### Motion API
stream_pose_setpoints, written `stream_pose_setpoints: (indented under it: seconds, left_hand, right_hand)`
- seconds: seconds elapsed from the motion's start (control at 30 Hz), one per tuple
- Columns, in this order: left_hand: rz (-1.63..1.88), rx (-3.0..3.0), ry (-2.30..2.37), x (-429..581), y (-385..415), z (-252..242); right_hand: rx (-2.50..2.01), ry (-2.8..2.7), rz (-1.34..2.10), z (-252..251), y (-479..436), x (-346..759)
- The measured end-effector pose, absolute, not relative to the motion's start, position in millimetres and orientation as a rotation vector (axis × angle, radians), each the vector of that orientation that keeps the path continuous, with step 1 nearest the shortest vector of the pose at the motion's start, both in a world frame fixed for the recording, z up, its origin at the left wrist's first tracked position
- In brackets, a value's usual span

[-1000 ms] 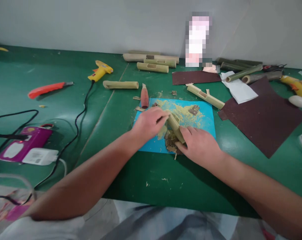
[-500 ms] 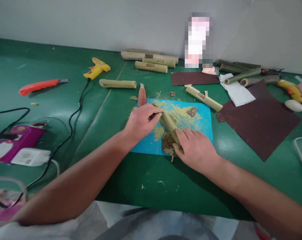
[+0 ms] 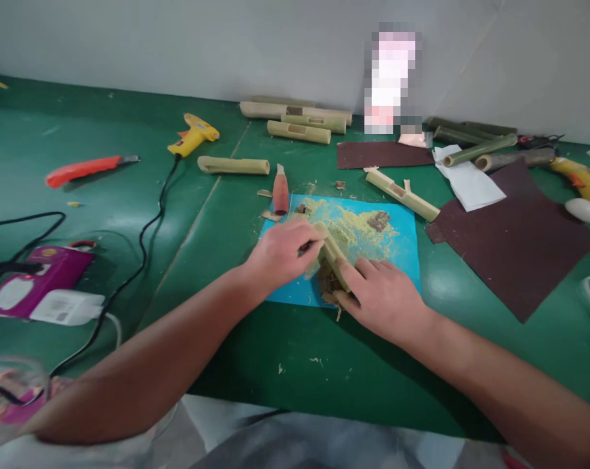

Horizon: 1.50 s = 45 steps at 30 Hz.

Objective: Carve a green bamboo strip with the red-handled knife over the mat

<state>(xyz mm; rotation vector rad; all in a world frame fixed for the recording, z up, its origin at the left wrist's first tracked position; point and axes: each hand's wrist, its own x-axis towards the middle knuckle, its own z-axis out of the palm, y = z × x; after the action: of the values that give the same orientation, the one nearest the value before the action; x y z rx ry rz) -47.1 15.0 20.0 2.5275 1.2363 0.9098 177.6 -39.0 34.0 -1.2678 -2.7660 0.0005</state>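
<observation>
Centre of frame: both hands meet over a blue mat (image 3: 397, 260) lying on the green table (image 3: 217, 215).

The right hand (image 3: 383, 294), just right of centre, is closed. Its fingers are wrapped over the lower end of a short bamboo piece (image 3: 331, 251), pressing it down against the mat. The bamboo piece lies tilted, its free end pointing to the upper left, amid yellowish shavings (image 3: 358, 228) and darker bark scraps (image 3: 327, 283).

The left hand (image 3: 281, 255), just left of centre, is curled nearly to a fist. Thumb and fingers pinch a thin dark tool (image 3: 305, 247), whose tip meets the upper end of the bamboo piece. What kind of tool it is cannot be told.

Above the mat's upper left corner lies a red-handled knife (image 3: 280, 192), apart from both hands. Further bamboo tubes (image 3: 299, 124) lie along the wall at upper centre, and one notched tube (image 3: 402, 194) lies just beyond the mat's upper right corner.

A dark brown sandpaper sheet (image 3: 514, 241) covers the right of the frame. At upper left lie a yellow glue gun (image 3: 195, 133) with its black cord and an orange utility knife (image 3: 84, 169). A purple box (image 3: 41, 277) sits at the left edge.
</observation>
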Motion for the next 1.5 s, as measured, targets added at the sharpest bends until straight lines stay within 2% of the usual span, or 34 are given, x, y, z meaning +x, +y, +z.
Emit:
stream_pose_setpoints:
  seconds: [0.13, 0.43, 0.9, 1.03, 1.33, 1.5]
  left_hand:
    - [0.787, 2.599, 1.022, -44, 9, 21]
    - [1.060, 2.371, 1.371, -59, 31, 15]
    - [1.218, 1.885, 1.439, -61, 30, 18]
    - [1.179, 1.716, 1.411, -62, 27, 22]
    - [0.998, 1.813, 1.417, -67, 29, 23]
    - [1.018, 1.804, 1.404, -65, 27, 26]
  right_hand:
    - [-1.224, -2.751, -0.024, 31, -37, 179]
    - [-1.173, -2.737, -0.033, 36, -40, 173]
    - [-1.298, -2.566, -0.256, 35, -36, 182]
    - [-1.369, -2.608, -0.294, 38, -29, 186]
    - [-1.316, -2.598, -0.253, 33, -24, 189]
    - [-1.259, -2.583, -0.255, 32, -24, 188]
